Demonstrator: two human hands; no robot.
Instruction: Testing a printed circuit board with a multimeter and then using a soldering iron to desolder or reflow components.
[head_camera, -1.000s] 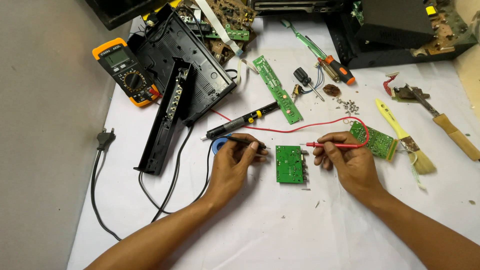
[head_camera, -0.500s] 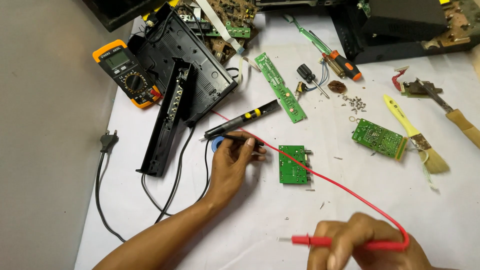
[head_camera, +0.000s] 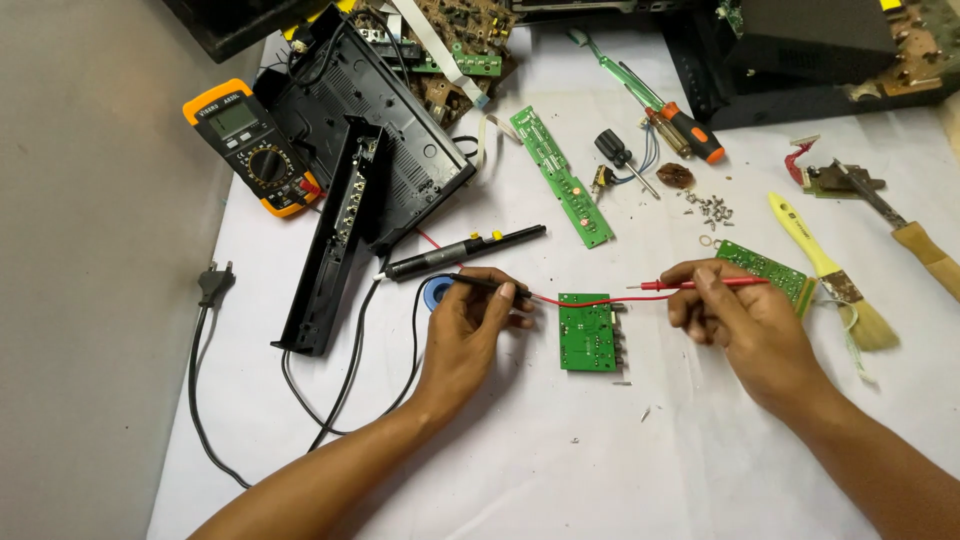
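A small green board (head_camera: 587, 332) is seen flat on the white sheet (head_camera: 560, 460), between the two hands and touched by neither. At 9 o'clock from the board, the left hand (head_camera: 468, 325) is closed around a black probe (head_camera: 488, 284), which is pinched between thumb and fingers with its tip pointed toward the board. At 3 o'clock from the board, the right hand (head_camera: 735, 315) is closed on a red probe (head_camera: 700, 284), held nearly level with its tip toward 9 o'clock, just above the board's upper right corner. A red wire (head_camera: 600, 300) is stretched from hand to hand over the top edge of the board.

A blue roll (head_camera: 437, 293) is partly hidden under the left hand. Just beyond it, a soldering iron (head_camera: 465, 250) is laid. A second green board (head_camera: 765, 268) is lying just behind the right hand, and a yellow brush (head_camera: 830, 270) at its 3 o'clock. Farther, at 10 o'clock, a black case (head_camera: 370, 120) and an orange multimeter (head_camera: 250, 145) are placed. At 12 o'clock a long green strip (head_camera: 560, 178) is seen, and at 1 o'clock screwdrivers (head_camera: 660, 105) and loose screws (head_camera: 710, 208).
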